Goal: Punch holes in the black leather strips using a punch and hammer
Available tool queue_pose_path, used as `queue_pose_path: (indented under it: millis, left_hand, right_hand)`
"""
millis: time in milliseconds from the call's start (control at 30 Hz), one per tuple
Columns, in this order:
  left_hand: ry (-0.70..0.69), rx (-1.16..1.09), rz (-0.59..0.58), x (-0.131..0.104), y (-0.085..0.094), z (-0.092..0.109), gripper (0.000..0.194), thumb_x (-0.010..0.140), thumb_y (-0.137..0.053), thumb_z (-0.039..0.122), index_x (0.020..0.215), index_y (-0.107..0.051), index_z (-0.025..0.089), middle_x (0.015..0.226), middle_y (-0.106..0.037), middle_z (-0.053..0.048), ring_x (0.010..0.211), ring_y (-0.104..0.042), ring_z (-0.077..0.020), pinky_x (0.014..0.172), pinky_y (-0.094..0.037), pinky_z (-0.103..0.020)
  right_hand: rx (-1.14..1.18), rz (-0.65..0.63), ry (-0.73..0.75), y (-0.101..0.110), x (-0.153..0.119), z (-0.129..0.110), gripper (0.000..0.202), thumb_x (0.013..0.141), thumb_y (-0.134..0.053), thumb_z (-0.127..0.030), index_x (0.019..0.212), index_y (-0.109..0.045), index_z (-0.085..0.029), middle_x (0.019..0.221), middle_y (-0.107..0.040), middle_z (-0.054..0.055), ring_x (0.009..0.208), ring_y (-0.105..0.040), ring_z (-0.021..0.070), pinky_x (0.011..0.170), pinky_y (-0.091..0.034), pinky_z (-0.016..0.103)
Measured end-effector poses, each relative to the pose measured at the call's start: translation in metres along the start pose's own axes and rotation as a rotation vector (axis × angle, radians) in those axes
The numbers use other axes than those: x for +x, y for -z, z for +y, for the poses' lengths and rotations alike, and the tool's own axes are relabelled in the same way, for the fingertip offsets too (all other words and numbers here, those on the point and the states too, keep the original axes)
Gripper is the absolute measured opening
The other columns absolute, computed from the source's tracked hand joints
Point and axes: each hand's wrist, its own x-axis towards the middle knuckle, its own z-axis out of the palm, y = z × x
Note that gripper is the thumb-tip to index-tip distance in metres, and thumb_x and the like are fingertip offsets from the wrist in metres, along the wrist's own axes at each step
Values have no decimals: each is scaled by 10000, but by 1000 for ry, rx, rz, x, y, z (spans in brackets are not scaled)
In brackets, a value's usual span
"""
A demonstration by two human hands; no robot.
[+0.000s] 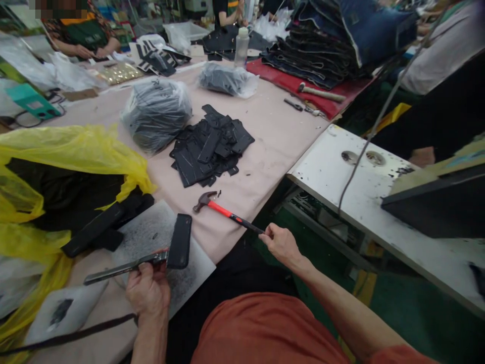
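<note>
My right hand (278,242) is closed on the end of the black and red handle of a claw hammer (232,216), whose head lies at the table's near edge. In my left hand (148,290) is a long metal tool (123,268), gripped near its right end. That end touches a black padded piece (179,241), which stands out over a speckled whitish board (151,227). Just beyond the hammer lies a loose pile of flat black pieces (212,146).
A yellow plastic bag (76,144) of dark material is on the left. Wrapped bundles (157,114) and a bottle (241,48) stand behind the pile. Folded denim (322,45) and a mallet (322,93) lie on red cloth. A white table (322,151) is at right. Other people work around.
</note>
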Motion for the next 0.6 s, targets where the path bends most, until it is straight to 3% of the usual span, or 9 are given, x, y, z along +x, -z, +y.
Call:
queue_pose_path:
  millis: [67,133,200,267,367,433,500,600]
  left_hand:
    - [-9,3,-6,0,-1,-1,151,777,-622,292,740,-578,152,648,-628,14,601,-625,-141,663,-551,-318]
    - [-20,-1,-21,-1,-1,-2,157,777,-625,304,757,-586,153,658,-635,10,620,-635,-145,691,-553,-325]
    - [-7,-8,-26,-4,-1,-2,175,774,-631,324,781,-600,152,672,-647,1,646,-648,-149,700,-550,-314]
    - [44,-18,-13,-10,-2,-1,205,764,-646,355,779,-604,155,682,-659,-7,672,-662,-154,675,-542,-287]
    - [107,-58,-21,-22,-4,0,264,748,-673,407,804,-608,157,725,-682,-26,722,-677,-172,673,-544,-289]
    - [128,-95,-21,-29,-3,0,294,738,-691,425,822,-616,153,763,-698,-41,733,-678,-178,682,-546,-297]
    - [142,-113,-41,-35,0,-1,315,740,-697,431,856,-626,147,804,-709,-56,737,-677,-180,687,-546,-304]
    - [151,-141,-60,-42,7,-2,327,745,-698,435,864,-638,136,809,-712,-66,732,-675,-187,671,-540,-302]
  right_hand:
    - [40,40,11,3,1,1,54,795,-522,-234,782,-568,-209,642,-611,-2,594,-551,143,606,-352,255]
    - [158,96,31,5,1,-2,146,781,-479,-181,871,-592,-204,739,-655,11,670,-588,149,656,-393,258]
    - [330,53,20,5,0,-13,158,786,-475,-201,869,-610,-198,774,-672,19,681,-600,149,657,-423,260]
    - [537,-150,-37,-1,-3,-33,155,810,-504,-292,803,-615,-184,747,-670,28,609,-589,138,581,-428,253]
    - [894,-619,-199,-27,-13,-76,293,819,-548,-450,821,-604,-163,767,-669,50,575,-604,132,498,-426,234]
    - [1082,-795,-327,-49,-21,-105,322,808,-576,-485,854,-582,-166,759,-647,30,588,-622,131,494,-444,228]
    - [1174,-784,-415,-67,-24,-130,258,801,-605,-427,814,-540,-178,671,-591,-18,536,-597,107,475,-433,208]
    - [1166,-693,-389,-78,-21,-152,219,800,-611,-368,768,-492,-188,623,-564,-34,472,-553,90,424,-388,189]
